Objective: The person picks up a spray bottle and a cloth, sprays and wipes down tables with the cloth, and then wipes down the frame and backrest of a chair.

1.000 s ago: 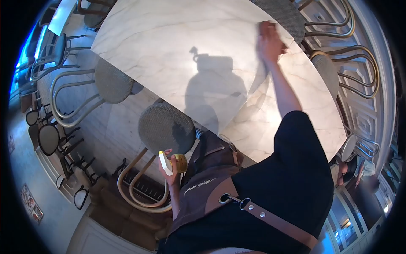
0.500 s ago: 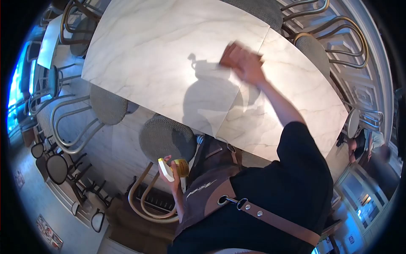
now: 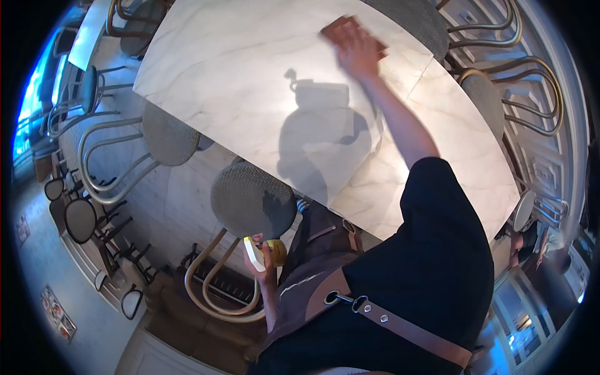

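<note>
A café or restaurant dining room, from where I stand.
The large, pale marble-patterned table (image 3: 237, 56) has chairs with round grey seats and looping tubular backs (image 3: 250, 203) along two sides; beyond are a white-topped table (image 3: 89, 34) and dark-framed, oval-backed chairs (image 3: 81, 220), a brown cushioned bench seat (image 3: 181, 315), white moulded wall panelling (image 3: 544, 170), and someone here wears a brown, leather-strapped apron (image 3: 315, 269).
</note>
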Motion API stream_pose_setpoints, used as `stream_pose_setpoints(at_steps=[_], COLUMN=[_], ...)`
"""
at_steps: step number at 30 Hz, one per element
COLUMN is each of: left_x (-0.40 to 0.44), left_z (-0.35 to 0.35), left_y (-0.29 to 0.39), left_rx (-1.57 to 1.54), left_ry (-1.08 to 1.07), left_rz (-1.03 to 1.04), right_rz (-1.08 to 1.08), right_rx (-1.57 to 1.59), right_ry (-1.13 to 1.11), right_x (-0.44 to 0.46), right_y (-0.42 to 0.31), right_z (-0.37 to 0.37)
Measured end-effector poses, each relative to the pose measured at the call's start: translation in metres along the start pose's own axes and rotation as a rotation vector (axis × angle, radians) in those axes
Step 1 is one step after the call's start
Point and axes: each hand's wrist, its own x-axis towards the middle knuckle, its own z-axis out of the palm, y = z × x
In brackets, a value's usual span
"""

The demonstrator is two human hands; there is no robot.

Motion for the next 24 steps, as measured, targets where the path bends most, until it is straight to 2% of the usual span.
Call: stream_pose_setpoints(at_steps=[1,2,3,4,5,6,7,8,10,11,13,14,15,17,18,20,21,22,23,24], left_x=[0.001,0.0,0.002,0.004,0.005,0.005,0.005,0.006,0.004,0.005,0.003,0.002,0.001,-0.002,-0.003,-0.008,-0.009,-0.013,-0.016,-0.016], left_z=[-0.003,-0.002,-0.001,0.0,0.0,-0.001,-0.002,-0.003,0.0,-0.003,-0.007,-0.009,-0.011,-0.012,-0.015,-0.014,-0.014,-0.014,-0.013,-0.01], left_y=[-0.008,-0.006,-0.002,0.001,-0.003,-0.006,-0.008,-0.009,0.006,0.001,-0.008,-0.011,-0.014,-0.016,-0.016,-0.024,-0.029,-0.032,-0.031,-0.029], left_rx=[0.019,0.012,0.032,0.056,0.032,0.033,0.029,0.024,-0.037,-0.044,-0.058,-0.033,-0.006,0.012,0.036,0.002,-0.039,-0.079,-0.085,-0.108], left_ry=[-0.007,0.005,-0.008,-0.02,-0.004,0.007,0.015,0.023,0.047,0.044,0.038,0.025,0.016,0.01,0.0,0.054,0.075,0.096,0.121,0.134], left_rz=[0.026,0.02,0.03,0.041,0.045,0.044,0.075,0.104,0.054,0.073,0.088,0.084,0.083,0.101,0.122,0.138,0.122,0.105,0.1,0.09], right_rz=[-0.076,-0.203,-0.164,-0.523,-0.597,-0.769,-0.796,-0.804,-0.728,-0.729,-0.523,-0.315,-0.087,0.249,0.324,0.244,0.183,0.014,-0.094,0.027], right_rx=[0.096,0.255,0.731,0.44,0.75,0.816,0.895,0.9,0.846,0.638,0.408,0.147,0.253,0.118,0.11,0.293,0.205,0.212,0.243,0.458], right_ry=[-0.178,-0.054,-0.335,-0.502,-0.275,-0.191,-0.358,-0.358,-0.569,-0.446,-0.238,-0.192,-0.158,-0.018,-0.009,0.0,-0.165,-0.222,-0.854,-0.812], right_x=[-0.012,-0.043,-0.069,-0.107,-0.155,-0.194,-0.219,-0.222,-0.22,-0.207,-0.163,-0.141,-0.119,-0.109,-0.116,-0.153,-0.183,-0.202,-0.188,-0.238], right_y=[-0.04,-0.08,-0.119,-0.148,-0.17,-0.178,-0.173,-0.155,-0.1,-0.068,0.013,0.049,0.087,0.113,0.097,0.046,0.01,-0.032,-0.071,-0.097], right_z=[-0.031,-0.051,-0.086,-0.1,-0.104,-0.118,-0.137,-0.138,-0.138,-0.127,-0.091,-0.071,-0.058,-0.048,-0.047,-0.068,-0.08,-0.119,-0.181,-0.172])
